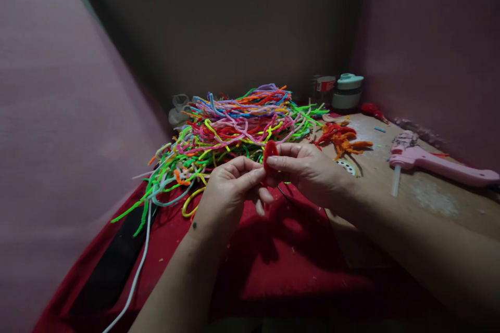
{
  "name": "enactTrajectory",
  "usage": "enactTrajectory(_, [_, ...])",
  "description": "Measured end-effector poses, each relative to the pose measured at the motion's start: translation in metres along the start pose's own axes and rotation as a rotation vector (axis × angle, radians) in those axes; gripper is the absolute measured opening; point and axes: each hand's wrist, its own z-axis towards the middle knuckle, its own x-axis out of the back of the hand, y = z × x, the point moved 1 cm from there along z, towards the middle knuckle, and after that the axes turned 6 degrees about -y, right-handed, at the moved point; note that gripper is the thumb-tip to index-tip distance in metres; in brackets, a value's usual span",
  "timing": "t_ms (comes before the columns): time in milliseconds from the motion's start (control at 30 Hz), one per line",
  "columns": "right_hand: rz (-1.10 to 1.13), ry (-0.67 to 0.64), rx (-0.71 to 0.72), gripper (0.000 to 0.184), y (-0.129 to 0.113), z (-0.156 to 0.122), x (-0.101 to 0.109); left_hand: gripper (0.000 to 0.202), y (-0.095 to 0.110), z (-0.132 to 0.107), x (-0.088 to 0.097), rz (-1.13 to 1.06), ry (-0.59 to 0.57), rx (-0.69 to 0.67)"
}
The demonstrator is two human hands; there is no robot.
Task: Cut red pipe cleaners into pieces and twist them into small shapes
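Observation:
Between my two hands is a small red pipe cleaner piece (270,155), bent into a narrow petal-like loop. My left hand (238,182) pinches its lower end between thumb and fingers. The thumb and forefinger of my right hand (300,166) press on the loop from the other side. A thin dark stem or wire (286,195) shows just below my right fingers; where it joins is hidden. Right behind the hands lies a large heap of pipe cleaners (242,130) in many colours.
A pink glue gun (441,164) lies on a brown board (422,218) at right, near orange and red pipe cleaner pieces (344,138). A lidded jar (347,91) stands behind. A white cable (142,265) crosses a black flat object (111,265) on the red cloth (273,270).

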Motion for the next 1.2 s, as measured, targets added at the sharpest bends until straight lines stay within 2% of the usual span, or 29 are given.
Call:
enactTrajectory(100, [0.015,-0.029,0.008,0.016,0.001,0.001,0.000,0.010,-0.001,0.003,0.001,-0.133,-0.011,-0.004])
enactTrajectory(200, [0.061,-0.056,0.029,0.014,0.004,0.002,-0.001,0.007,-0.002,0.005,0.001,-0.227,0.026,0.038])
enactTrajectory(367, [0.062,0.001,0.060,0.014,0.006,0.003,-0.003,0.011,-0.003,0.003,0.000,-0.283,0.042,0.112])
enactTrajectory(433, [0.030,0.008,0.063,0.013,0.007,0.003,-0.003,0.009,-0.004,0.003,-0.002,-0.241,0.030,0.119])
enactTrajectory(500, [-0.030,0.007,0.067,0.010,0.008,0.004,-0.002,0.006,-0.004,0.002,-0.003,-0.111,0.085,0.063])
enactTrajectory(567, [-0.102,0.014,0.084,0.009,0.009,0.004,0.001,0.013,-0.003,0.002,-0.003,0.079,0.169,-0.001])
enactTrajectory(633, [-0.144,0.022,0.095,0.009,0.009,0.004,0.002,0.020,-0.002,0.003,-0.002,0.218,0.196,-0.014])
enactTrajectory(800, [-0.059,-0.034,0.053,0.010,0.011,0.005,0.001,0.024,0.000,0.004,0.002,0.274,0.163,0.004])
enactTrajectory(1067, [-0.048,-0.046,0.070,0.005,0.013,0.004,0.002,0.021,-0.005,0.007,0.005,-0.017,0.010,0.106])
enactTrajectory(1200, [-0.084,-0.081,0.082,0.006,0.010,0.004,0.001,0.018,-0.002,0.006,0.006,0.046,0.029,0.100])
